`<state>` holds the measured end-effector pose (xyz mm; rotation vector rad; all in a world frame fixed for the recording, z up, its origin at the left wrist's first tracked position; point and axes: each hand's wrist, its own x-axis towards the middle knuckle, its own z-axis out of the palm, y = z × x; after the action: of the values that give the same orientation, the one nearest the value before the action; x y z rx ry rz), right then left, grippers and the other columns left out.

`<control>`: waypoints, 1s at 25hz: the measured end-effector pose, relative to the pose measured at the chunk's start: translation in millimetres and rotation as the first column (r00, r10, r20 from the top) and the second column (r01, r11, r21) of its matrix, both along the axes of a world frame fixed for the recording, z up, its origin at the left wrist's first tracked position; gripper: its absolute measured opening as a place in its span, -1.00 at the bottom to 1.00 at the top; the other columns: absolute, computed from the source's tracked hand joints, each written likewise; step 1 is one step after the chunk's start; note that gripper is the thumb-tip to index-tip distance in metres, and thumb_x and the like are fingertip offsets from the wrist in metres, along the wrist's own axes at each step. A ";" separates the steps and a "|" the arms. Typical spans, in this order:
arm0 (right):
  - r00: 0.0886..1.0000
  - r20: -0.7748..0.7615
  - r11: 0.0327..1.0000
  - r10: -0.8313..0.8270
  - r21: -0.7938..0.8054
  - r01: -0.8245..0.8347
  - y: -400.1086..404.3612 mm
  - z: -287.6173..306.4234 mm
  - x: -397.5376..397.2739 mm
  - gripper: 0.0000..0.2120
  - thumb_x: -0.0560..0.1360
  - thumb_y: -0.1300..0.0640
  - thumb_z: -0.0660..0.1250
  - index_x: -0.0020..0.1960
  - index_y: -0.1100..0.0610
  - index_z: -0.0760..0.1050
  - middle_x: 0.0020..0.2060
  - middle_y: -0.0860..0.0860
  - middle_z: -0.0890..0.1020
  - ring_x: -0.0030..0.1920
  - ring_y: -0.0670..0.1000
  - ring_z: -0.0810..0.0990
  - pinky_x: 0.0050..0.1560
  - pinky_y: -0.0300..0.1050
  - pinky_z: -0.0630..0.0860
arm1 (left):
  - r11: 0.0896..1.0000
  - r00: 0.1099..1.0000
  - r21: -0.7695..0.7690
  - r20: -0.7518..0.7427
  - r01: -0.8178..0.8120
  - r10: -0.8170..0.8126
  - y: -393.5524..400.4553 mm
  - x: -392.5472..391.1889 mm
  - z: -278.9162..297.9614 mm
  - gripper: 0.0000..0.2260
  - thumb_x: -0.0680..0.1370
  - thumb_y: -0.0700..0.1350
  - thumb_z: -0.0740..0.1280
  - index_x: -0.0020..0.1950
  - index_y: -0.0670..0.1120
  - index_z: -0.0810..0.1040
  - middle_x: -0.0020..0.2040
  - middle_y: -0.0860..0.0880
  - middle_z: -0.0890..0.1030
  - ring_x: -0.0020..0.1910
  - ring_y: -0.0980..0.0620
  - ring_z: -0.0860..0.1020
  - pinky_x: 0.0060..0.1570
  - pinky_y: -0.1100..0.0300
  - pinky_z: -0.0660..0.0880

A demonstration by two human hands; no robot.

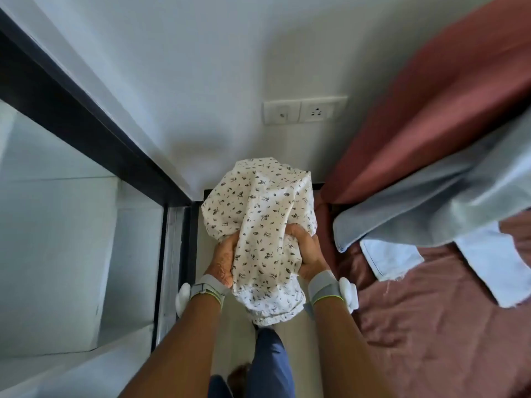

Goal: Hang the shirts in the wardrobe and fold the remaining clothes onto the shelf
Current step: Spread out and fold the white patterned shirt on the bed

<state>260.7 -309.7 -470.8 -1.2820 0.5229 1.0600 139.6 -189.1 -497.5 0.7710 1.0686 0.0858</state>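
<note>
Along the left edge I see the wardrobe (71, 225): smooth white inner panels and a flat shelf, framed by a dark, hard-edged door track (86, 122). Just right of it, my left hand (222, 262) grips a bunched white garment (258, 225), thin soft cloth printed with small dark leaves, crumpled into a rounded bundle held up in front of the white wall (201, 67). My right hand (306, 254) clutches the same cloth from the other side; both wrists wear grey bands. On the wall behind sits a white socket plate (304, 110). Farther right, a rust-coloured sheet covers the bed (431, 326), wrinkled, with pale blue denim clothing (431, 202) draped over it.
</note>
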 end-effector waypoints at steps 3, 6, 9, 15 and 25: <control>0.997 0.069 0.999 -0.041 0.009 0.040 -47.4 42.9 -38.2 -0.28 0.11 0.19 0.53 0.24 0.28 0.47 0.09 0.28 0.62 0.01 0.31 0.65 -0.18 0.23 0.59 | 0.997 0.996 0.022 0.037 0.078 -0.079 -42.2 -34.6 45.5 -0.50 0.41 0.11 0.42 0.21 -0.21 0.59 0.14 -0.25 0.62 0.13 -0.24 0.60 0.12 -0.21 0.53; 0.987 0.097 0.991 -0.127 0.051 0.123 -98.2 83.4 -84.1 -0.32 0.13 0.18 0.53 0.24 0.23 0.50 0.03 0.24 0.66 -0.05 0.27 0.68 -0.13 0.27 0.60 | 0.989 0.985 0.023 0.079 0.149 -0.151 -82.6 -67.3 75.3 -0.56 0.49 0.09 0.37 0.23 -0.18 0.59 0.18 -0.24 0.61 0.16 -0.24 0.59 0.14 -0.22 0.52; 0.950 0.150 0.960 -0.274 0.096 0.262 -154.5 118.5 -133.1 -0.43 0.14 0.19 0.49 0.15 0.26 0.56 -0.06 0.23 0.67 -0.10 0.25 0.67 -0.08 0.28 0.60 | 0.962 0.954 0.008 0.132 0.272 -0.270 -127.8 -95.6 108.5 -0.56 0.51 0.08 0.36 0.27 -0.18 0.56 0.21 -0.23 0.60 0.16 -0.21 0.59 0.11 -0.17 0.55; 0.786 0.182 0.805 -0.592 0.074 0.589 -290.8 153.4 -208.9 -0.46 0.23 0.20 0.50 0.18 0.27 0.49 0.01 0.23 0.65 -0.03 0.25 0.66 -0.07 0.28 0.60 | 0.818 0.802 0.001 0.194 0.575 -0.564 -239.5 -112.7 159.6 -0.61 0.53 0.06 0.32 0.27 -0.14 0.56 0.12 -0.19 0.64 -0.01 -0.12 0.66 -0.17 0.03 0.62; 0.151 0.139 0.180 -0.979 0.226 0.957 -568.1 142.8 -352.3 -0.26 0.20 0.09 0.60 0.32 0.24 0.48 0.25 0.31 0.53 0.20 0.36 0.55 0.16 0.43 0.45 | 0.370 0.347 0.075 0.219 0.926 -0.912 -512.7 -131.0 165.7 -0.36 0.24 0.14 0.56 0.23 -0.12 0.59 0.15 -0.16 0.64 0.17 -0.16 0.60 0.28 -0.16 0.44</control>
<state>-91.6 -877.8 -328.0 -0.6597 0.9147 -0.2547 8.6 -701.8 -331.9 1.1919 0.2609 -0.8458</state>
